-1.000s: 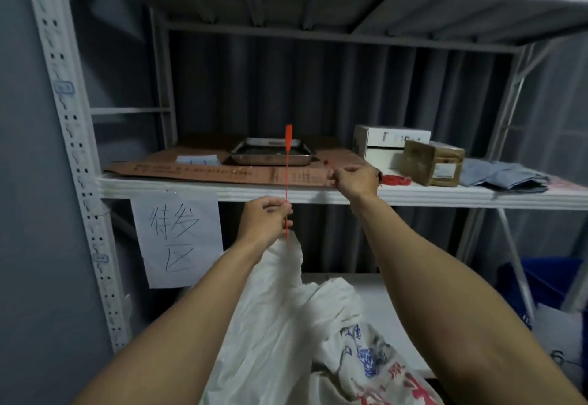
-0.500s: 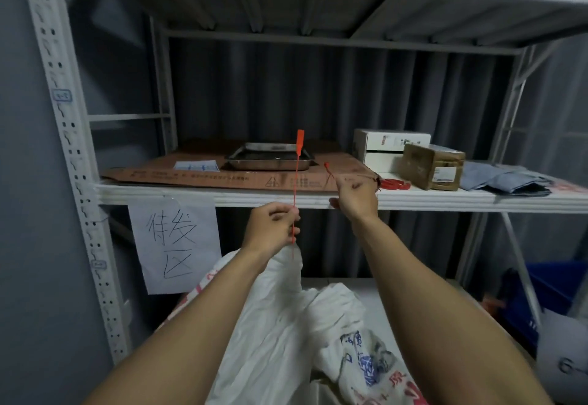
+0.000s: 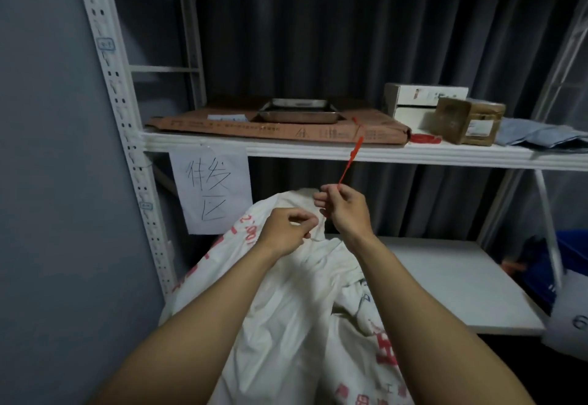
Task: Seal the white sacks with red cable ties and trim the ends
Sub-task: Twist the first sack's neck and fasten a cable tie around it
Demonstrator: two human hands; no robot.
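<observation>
Far left: white rack upright w/ punched holes, grey wall beside it. A paper sign w/ handwritten characters hangs from the front edge of the mid shelf, near its left end.

On the mid shelf, left part: flat cardboard sheet lying along the front edge, w/ a metal tray on top of it, toward the back.

Below the mid shelf, centre: white sack w/ red print, sitting at the left end of the lower shelf and bulging out past its front edge. Its top is bunched up.

L hand: fingers curled tight, pinching the bunched fabric at the sack's neck. R hand just beside it, slightly higher, not quite touching: thumb and fingers pinch the lower end of a red cable tie. The tie slants up and to the right, its far end crossing in front of the mid shelf's front edge. Can't tell if the tie is looped round the neck; that bit is hidden btwn the hands.

Mid shelf, right part: white box at the back, brown box just in front of it and to the right, a few loose red ties at the front edge btwn cardboard and brown box, then folded grey cloth at the right end.

Bottom right, beyond the rack leg: blue bin, blurred.
</observation>
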